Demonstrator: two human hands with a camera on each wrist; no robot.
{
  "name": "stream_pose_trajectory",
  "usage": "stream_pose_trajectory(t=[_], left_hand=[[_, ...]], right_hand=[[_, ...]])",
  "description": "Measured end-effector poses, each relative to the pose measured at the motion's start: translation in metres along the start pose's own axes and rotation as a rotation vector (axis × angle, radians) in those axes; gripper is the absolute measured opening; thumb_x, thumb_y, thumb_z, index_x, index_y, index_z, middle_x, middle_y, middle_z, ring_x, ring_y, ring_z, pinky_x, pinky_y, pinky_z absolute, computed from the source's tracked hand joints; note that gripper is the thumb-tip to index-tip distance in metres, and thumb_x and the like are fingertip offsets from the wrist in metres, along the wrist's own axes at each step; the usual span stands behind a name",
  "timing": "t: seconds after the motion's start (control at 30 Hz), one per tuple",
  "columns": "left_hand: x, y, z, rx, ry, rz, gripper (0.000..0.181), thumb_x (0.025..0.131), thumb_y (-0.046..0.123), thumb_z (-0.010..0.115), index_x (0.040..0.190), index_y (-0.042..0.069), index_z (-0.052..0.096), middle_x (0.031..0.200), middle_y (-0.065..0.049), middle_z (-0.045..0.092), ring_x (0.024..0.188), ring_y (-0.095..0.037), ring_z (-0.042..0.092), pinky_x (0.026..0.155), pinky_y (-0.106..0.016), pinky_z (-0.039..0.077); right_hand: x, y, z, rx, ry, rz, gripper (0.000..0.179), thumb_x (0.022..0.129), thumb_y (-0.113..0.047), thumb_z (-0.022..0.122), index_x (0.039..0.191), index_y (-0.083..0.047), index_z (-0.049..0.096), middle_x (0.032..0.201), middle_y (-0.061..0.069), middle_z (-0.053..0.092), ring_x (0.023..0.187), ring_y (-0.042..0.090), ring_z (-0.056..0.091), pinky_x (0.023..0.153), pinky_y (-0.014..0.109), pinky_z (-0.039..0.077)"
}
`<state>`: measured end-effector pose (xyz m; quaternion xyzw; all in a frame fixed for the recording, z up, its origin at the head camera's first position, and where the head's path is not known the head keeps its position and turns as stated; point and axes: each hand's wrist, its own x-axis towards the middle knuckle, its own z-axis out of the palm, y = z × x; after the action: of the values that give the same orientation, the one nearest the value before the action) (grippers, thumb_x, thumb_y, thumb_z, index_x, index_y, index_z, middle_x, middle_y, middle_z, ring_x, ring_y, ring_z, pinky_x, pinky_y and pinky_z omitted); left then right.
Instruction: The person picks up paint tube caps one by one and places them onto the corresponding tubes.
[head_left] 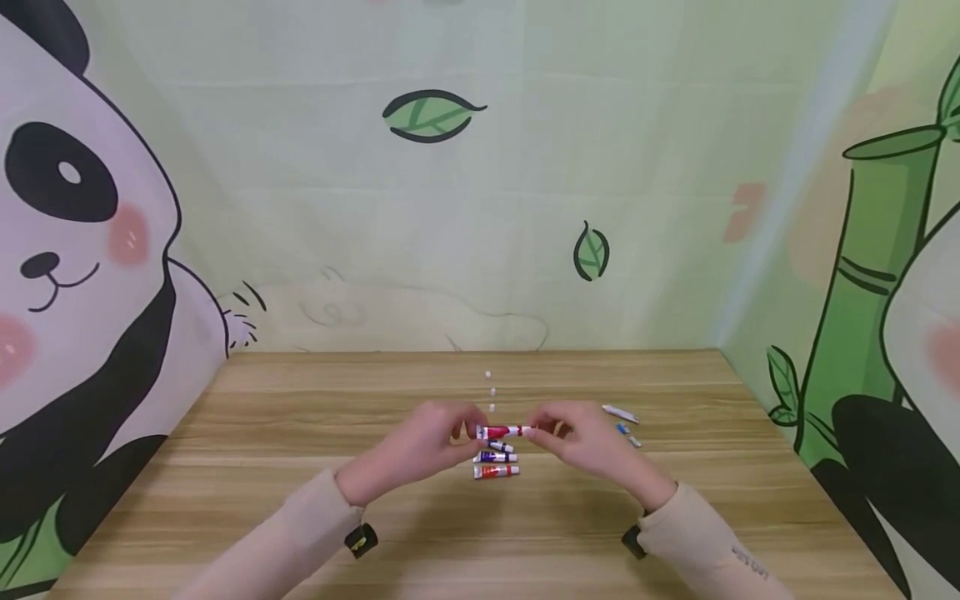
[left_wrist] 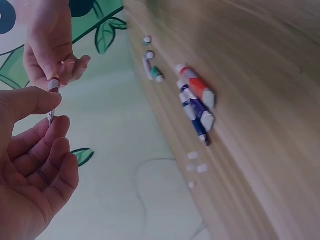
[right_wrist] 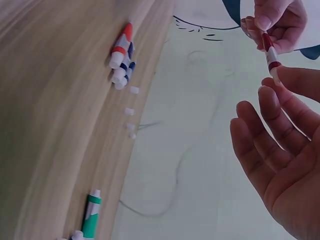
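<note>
A small red-and-white paint tube [head_left: 504, 432] is held level above the table between both hands. My left hand [head_left: 442, 435] pinches its flat end between thumb and fingertip. At the other end, the thumb and index finger of my right hand [head_left: 581, 435] pinch the white cap [right_wrist: 275, 75]; the other fingers are spread loosely. Below the hands, an orange-red paint tube [head_left: 497, 472], a purple-blue one [head_left: 496, 457] and a dark blue one [head_left: 501, 447] lie side by side on the tabletop, with white caps facing right.
Several tiny white caps [head_left: 492, 392] stand in a line behind the tubes on the wooden table [head_left: 300, 467]. Toward the right lie a white tube [head_left: 621, 413] and smaller pieces; a green tube [right_wrist: 92, 215] shows in the right wrist view. A panda-printed backdrop [head_left: 315, 167] surrounds the table.
</note>
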<state>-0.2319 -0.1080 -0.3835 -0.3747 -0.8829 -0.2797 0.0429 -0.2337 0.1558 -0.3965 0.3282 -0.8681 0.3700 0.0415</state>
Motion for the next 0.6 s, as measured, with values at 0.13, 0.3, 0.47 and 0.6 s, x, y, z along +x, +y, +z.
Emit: stream_pose_trajectory(t=[0.13, 0.3, 0.47, 0.6], left_hand=[[-0.002, -0.006, 0.009, -0.002, -0.021, -0.023, 0.013, 0.091, 0.013, 0.073, 0.103, 0.009, 0.073, 0.078, 0.010, 0.062, 0.057, -0.003, 0.047, 0.049, -0.021, 0.044], [-0.004, -0.013, 0.019, 0.015, -0.001, 0.014, 0.014, 0.089, 0.011, 0.074, 0.102, 0.006, 0.073, 0.078, 0.008, 0.064, 0.052, 0.000, 0.042, 0.044, -0.018, 0.039], [-0.005, -0.016, 0.027, 0.039, -0.009, 0.023, 0.013, 0.088, 0.011, 0.075, 0.100, 0.006, 0.073, 0.080, 0.005, 0.066, 0.053, 0.002, 0.043, 0.045, -0.017, 0.040], [-0.005, -0.019, 0.033, 0.042, -0.034, 0.026, 0.012, 0.087, 0.010, 0.075, 0.098, 0.005, 0.073, 0.080, 0.004, 0.067, 0.054, 0.002, 0.044, 0.047, -0.017, 0.041]], right_hand=[[-0.001, 0.005, 0.005, -0.007, -0.004, -0.008, 0.007, 0.096, -0.022, 0.070, 0.095, -0.016, 0.073, 0.083, -0.012, 0.065, 0.075, 0.006, 0.060, 0.068, 0.026, 0.055], [-0.003, 0.009, 0.011, 0.026, -0.049, 0.039, 0.012, 0.097, -0.026, 0.069, 0.096, -0.015, 0.073, 0.083, -0.012, 0.065, 0.076, 0.007, 0.060, 0.070, 0.027, 0.054], [-0.005, 0.012, 0.016, 0.035, -0.094, 0.087, 0.012, 0.097, -0.029, 0.068, 0.093, -0.018, 0.072, 0.083, -0.012, 0.064, 0.077, 0.009, 0.060, 0.071, 0.027, 0.054], [-0.006, 0.016, 0.020, 0.020, -0.126, 0.107, 0.011, 0.097, -0.028, 0.069, 0.092, -0.019, 0.072, 0.082, -0.012, 0.064, 0.076, 0.009, 0.060, 0.069, 0.027, 0.053]])
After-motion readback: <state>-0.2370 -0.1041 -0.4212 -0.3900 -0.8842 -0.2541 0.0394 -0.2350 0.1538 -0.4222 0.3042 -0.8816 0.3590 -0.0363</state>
